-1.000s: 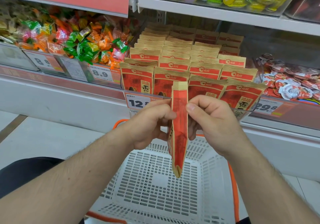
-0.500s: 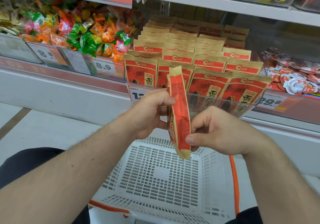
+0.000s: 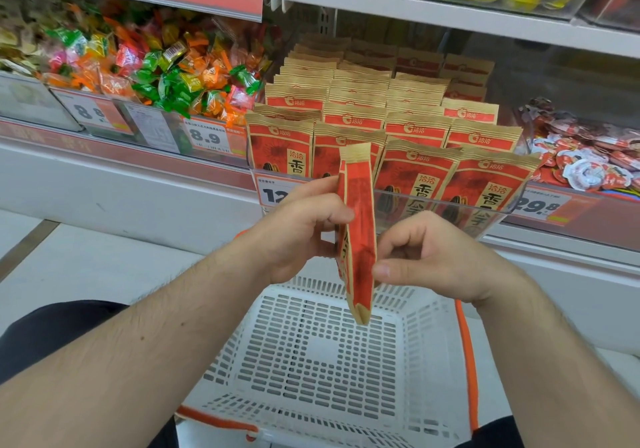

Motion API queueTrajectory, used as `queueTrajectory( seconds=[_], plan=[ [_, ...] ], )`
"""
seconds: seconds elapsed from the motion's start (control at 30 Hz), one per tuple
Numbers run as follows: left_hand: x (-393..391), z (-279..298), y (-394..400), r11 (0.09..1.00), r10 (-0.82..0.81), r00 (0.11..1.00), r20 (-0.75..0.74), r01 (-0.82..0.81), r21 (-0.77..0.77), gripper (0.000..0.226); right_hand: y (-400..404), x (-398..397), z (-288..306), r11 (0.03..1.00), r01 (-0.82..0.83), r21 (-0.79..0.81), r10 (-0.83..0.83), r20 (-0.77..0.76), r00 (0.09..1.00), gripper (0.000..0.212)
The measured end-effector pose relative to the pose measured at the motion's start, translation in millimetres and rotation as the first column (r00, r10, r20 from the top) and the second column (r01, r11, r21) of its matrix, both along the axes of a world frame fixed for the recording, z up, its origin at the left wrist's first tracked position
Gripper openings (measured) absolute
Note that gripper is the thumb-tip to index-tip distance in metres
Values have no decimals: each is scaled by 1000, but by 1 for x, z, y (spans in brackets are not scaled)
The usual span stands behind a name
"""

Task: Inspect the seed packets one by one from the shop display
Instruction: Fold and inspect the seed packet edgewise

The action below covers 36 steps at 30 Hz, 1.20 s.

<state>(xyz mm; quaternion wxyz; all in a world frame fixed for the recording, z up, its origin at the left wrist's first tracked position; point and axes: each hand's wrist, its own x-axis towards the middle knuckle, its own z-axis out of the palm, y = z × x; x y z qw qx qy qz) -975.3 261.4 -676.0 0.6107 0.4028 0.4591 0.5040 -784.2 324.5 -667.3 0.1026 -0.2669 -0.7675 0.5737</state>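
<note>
Both forearms reach forward from the bottom corners and meet at the middle, where one seed packet [image 3: 358, 232] is held edge-on to the camera, upright with its tan sealed top up and its lower end hanging over the white basket [image 3: 311, 361]. The left hand [image 3: 301, 232] grips the packet's upper left side — fingers curled round toward the far face, thumb hidden behind them. The right hand [image 3: 436, 257] sits lower, wrist bent inward; its thumb presses the near red face low down while its curled fingers close on the other side, so it pinches the packet's lower part. The knuckles of both hands face up.

Behind the hands, the packet rows [image 3: 398, 118] stand in a clear-fronted tray on the shelf, red fronts with tan tops, several rows deep. The held packet is out of the tray, just before its front wall. Left of the rows lie loose wrapped sweets [image 3: 156, 66] in green, orange and pink; a price tag [image 3: 207, 134] below them reads 8.9. To the right lie small red-and-white sealed cups [image 3: 588, 163].
</note>
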Motion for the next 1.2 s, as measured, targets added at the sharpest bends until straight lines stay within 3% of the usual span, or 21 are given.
queueTrajectory(
  seconds=[0.17, 0.33, 0.43, 0.6, 0.8, 0.9, 1.2],
  plan=[
    [0, -1, -1, 996, -80, 991, 112, 74, 54, 66, 5, 1, -5, 984, 154, -84, -159, -50, 986, 58],
    [8, 3, -2, 997, -72, 969, 236, 65, 39, 33, -5, -14, -12, 952, 297, -70, -301, -58, 952, 75],
    [12, 4, -3, 999, -25, 959, 281, 34, -25, 30, -7, -18, -11, 916, 389, -101, -399, -115, 910, 68],
    [13, 4, -1, 996, 85, 987, 135, -82, -29, 41, -8, -19, -8, 864, 501, 48, -492, -124, 862, 57],
    [6, 6, -2, 999, -6, 998, 60, 3, 46, 38, -8, -16, 1, 831, 553, 58, -504, -343, 793, 7],
    [0, 4, 2, 992, 66, 997, -37, -61, 109, 23, -8, -14, 2, 848, 525, 75, -463, -377, 802, 17],
    [-9, 6, -3, 968, 69, 967, -246, -6, 250, 32, -4, -6, 2, 861, 445, 247, -366, -309, 878, 22]
  ],
)
